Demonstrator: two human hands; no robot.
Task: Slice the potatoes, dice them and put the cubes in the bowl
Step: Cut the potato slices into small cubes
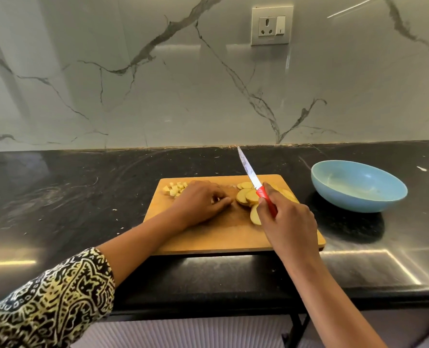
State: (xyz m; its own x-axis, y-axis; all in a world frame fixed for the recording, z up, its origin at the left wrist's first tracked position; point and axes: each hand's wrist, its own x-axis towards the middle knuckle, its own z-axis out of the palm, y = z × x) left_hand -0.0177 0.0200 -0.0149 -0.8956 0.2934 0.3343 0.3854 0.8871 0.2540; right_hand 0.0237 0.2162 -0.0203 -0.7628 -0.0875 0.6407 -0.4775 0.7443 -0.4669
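1. Potato slices point(244, 197), skin on the rims, fanned in an overlapping pile on the right half of the cutting board point(221, 237); lying within reach of both hands, presumably next in line for dicing.
2. Potato cubes point(174, 189), a small heap at the board's far left corner, seemingly set there to stay clear of the blade; not yet moved to the bowl.
3. Left hand point(200, 204), palm down on the board just left of the slices, fingers bent, tips close to the nearest slice; likely poised to steady or draw one out. Cannot tell whether anything is pinched beneath.
4. Right hand point(288, 222), wrapped firmly round the red handle of the knife point(252, 175); blade raised off the board above the slices, tip pointing away toward the wall, apparently between cuts.
5. Pale blue bowl point(346, 202), on the black counter point(57, 187) to the right of the board and apart from it, nothing visible inside; probably placed on the knife side for an easy transfer.
6. Judged roughly midway: slicing seemingly finished, dicing begun, transfer not started.
7. Beyond: patterned sleeve point(45, 302), veined marble wall, wall socket point(271, 25).
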